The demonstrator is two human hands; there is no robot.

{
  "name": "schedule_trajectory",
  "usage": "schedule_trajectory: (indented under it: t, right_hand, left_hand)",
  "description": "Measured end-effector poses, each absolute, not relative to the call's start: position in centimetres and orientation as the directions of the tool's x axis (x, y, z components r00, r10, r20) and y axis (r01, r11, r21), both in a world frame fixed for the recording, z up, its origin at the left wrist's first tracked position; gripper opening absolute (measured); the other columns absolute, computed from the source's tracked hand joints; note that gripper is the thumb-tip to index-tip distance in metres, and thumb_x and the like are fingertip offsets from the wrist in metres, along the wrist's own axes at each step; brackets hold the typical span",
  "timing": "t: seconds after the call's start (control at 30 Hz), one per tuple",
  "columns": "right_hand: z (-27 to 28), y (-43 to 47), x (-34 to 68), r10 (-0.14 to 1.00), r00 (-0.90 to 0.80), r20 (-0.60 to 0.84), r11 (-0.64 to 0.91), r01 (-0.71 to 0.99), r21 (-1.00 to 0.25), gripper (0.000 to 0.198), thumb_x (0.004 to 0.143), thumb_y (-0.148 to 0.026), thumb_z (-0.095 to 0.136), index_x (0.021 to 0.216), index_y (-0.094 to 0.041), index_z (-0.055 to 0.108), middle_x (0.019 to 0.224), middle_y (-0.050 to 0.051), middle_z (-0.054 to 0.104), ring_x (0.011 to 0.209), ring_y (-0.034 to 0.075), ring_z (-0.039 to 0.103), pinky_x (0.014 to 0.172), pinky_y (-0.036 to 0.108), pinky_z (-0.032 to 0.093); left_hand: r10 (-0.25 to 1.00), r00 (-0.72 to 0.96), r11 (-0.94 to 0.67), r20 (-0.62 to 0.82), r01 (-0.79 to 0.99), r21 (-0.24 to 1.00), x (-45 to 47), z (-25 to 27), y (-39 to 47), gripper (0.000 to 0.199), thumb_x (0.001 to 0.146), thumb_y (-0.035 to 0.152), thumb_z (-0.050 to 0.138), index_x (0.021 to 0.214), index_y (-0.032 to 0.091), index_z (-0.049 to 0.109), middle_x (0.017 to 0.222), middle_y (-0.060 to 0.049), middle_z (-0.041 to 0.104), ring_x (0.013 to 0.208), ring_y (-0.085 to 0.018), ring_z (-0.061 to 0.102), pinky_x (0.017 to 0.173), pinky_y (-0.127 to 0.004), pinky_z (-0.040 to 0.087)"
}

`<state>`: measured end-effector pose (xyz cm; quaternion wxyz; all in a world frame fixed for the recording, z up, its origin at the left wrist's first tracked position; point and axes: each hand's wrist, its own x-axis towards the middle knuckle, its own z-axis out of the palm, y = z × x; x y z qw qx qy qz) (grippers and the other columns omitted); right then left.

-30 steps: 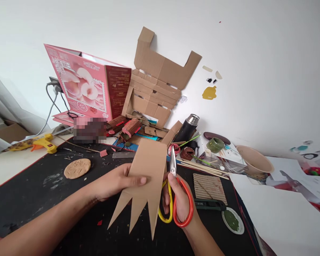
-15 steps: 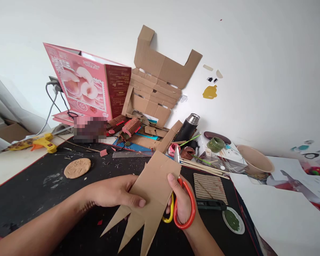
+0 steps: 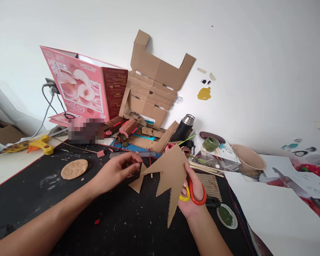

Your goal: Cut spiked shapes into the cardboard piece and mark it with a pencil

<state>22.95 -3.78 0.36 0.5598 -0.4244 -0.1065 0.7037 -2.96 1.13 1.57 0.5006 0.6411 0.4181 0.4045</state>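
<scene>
My right hand grips a brown cardboard cutout with long pointed spikes, thumb on its face. Looped around the same hand are scissors with a red and yellow handle; the cardboard hides their blades. My left hand is off the cutout, to its left, fingers loosely curled and a little apart from the thumb, with nothing visible between them. Just right of those fingertips, small triangular cardboard scraps lie on the black mat.
A round clay disc lies left, a yellow glue gun beyond it. A pink box, a cardboard sheet and a black thermos stand at the back. Right are a green paint dish and a beige bowl.
My left hand has let go of the cardboard and moved up and left. My right hand has turned the cutout, so its spikes point differently. Triangular scraps now show beside it.
</scene>
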Motion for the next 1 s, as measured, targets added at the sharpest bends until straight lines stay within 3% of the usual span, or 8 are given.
schedule_trajectory:
  t: [0.13, 0.2, 0.3, 0.47, 0.63, 0.83, 1.0]
  right_hand:
    - [0.2, -3.4, 23.7, 0.908, -0.030, -0.417, -0.301, -0.739, -0.602, 0.066, 0.083, -0.051, 0.084, 0.044, -0.023, 0.038, 0.032, -0.006, 0.040, 0.030, 0.007, 0.035, 0.034, 0.016, 0.035]
    - [0.1, -3.3, 23.8, 0.917, -0.022, -0.398, -0.282, -0.741, -0.610, 0.066, 0.080, -0.050, 0.086, 0.044, -0.022, 0.038, 0.033, -0.007, 0.042, 0.030, 0.006, 0.035, 0.034, 0.016, 0.036]
    - [-0.1, -3.2, 23.7, 0.918, -0.019, -0.395, -0.282, -0.733, -0.619, 0.064, 0.076, -0.048, 0.089, 0.045, -0.021, 0.041, 0.034, -0.007, 0.046, 0.029, 0.004, 0.037, 0.034, 0.015, 0.036]
    - [0.0, -3.0, 23.6, 0.917, -0.011, -0.398, -0.280, -0.729, -0.625, 0.059, 0.076, -0.048, 0.089, 0.047, -0.021, 0.045, 0.037, -0.007, 0.050, 0.029, 0.005, 0.041, 0.033, 0.016, 0.036]
    - [0.2, -2.7, 23.8, 0.935, 0.015, -0.355, -0.229, -0.739, -0.634, 0.054, 0.077, -0.047, 0.089, 0.051, -0.021, 0.048, 0.038, -0.008, 0.048, 0.028, 0.006, 0.041, 0.031, 0.017, 0.034]
    - [0.4, -2.4, 24.2, 0.946, 0.034, -0.321, -0.188, -0.750, -0.634, 0.054, 0.076, -0.045, 0.090, 0.051, -0.021, 0.047, 0.038, -0.008, 0.049, 0.029, 0.005, 0.041, 0.032, 0.017, 0.035]
    - [0.7, -2.5, 24.2, 0.951, 0.037, -0.307, -0.176, -0.751, -0.636, 0.055, 0.076, -0.044, 0.090, 0.053, -0.021, 0.046, 0.039, -0.009, 0.048, 0.029, 0.005, 0.041, 0.032, 0.017, 0.035]
  left_hand:
    - [0.868, 0.475, -0.368, 0.148, 0.413, 0.833, -3.2, 0.2, 0.8, 0.034, 0.085, 0.050, 0.081, 0.110, 0.028, 0.081, 0.101, -0.006, 0.079, 0.092, -0.028, 0.073, 0.082, -0.033, 0.056]
    - [0.849, 0.511, -0.420, 0.132, 0.504, 0.755, -3.1, -1.0, 0.8, 0.047, 0.080, 0.054, 0.085, 0.118, 0.028, 0.079, 0.113, -0.009, 0.077, 0.106, -0.033, 0.072, 0.094, -0.039, 0.056]
    - [0.864, 0.495, -0.443, 0.091, 0.664, 0.603, -2.7, -2.6, 0.9, 0.053, 0.083, 0.053, 0.079, 0.128, 0.026, 0.072, 0.132, -0.013, 0.069, 0.125, -0.039, 0.064, 0.108, -0.050, 0.051]
    - [0.828, 0.553, -0.514, 0.093, 0.681, 0.521, -2.3, -3.1, 1.4, 0.064, 0.090, 0.049, 0.070, 0.149, 0.029, 0.059, 0.140, -0.014, 0.062, 0.128, -0.036, 0.063, 0.110, -0.049, 0.050]
    - [0.790, 0.612, -0.538, 0.033, 0.667, 0.516, -2.3, -2.4, 2.3, 0.063, 0.086, 0.053, 0.073, 0.143, 0.029, 0.062, 0.147, -0.013, 0.059, 0.135, -0.039, 0.059, 0.112, -0.049, 0.048]
    - [0.855, 0.519, -0.440, -0.005, 0.729, 0.525, -2.1, -2.2, 1.8, 0.050, 0.082, 0.052, 0.077, 0.120, 0.022, 0.064, 0.129, -0.014, 0.064, 0.115, -0.037, 0.068, 0.096, -0.045, 0.054]
    - [0.887, 0.462, -0.384, -0.006, 0.744, 0.546, -1.6, -1.9, 0.4, 0.033, 0.083, 0.045, 0.075, 0.103, 0.024, 0.059, 0.107, -0.009, 0.071, 0.098, -0.033, 0.069, 0.082, -0.038, 0.050]
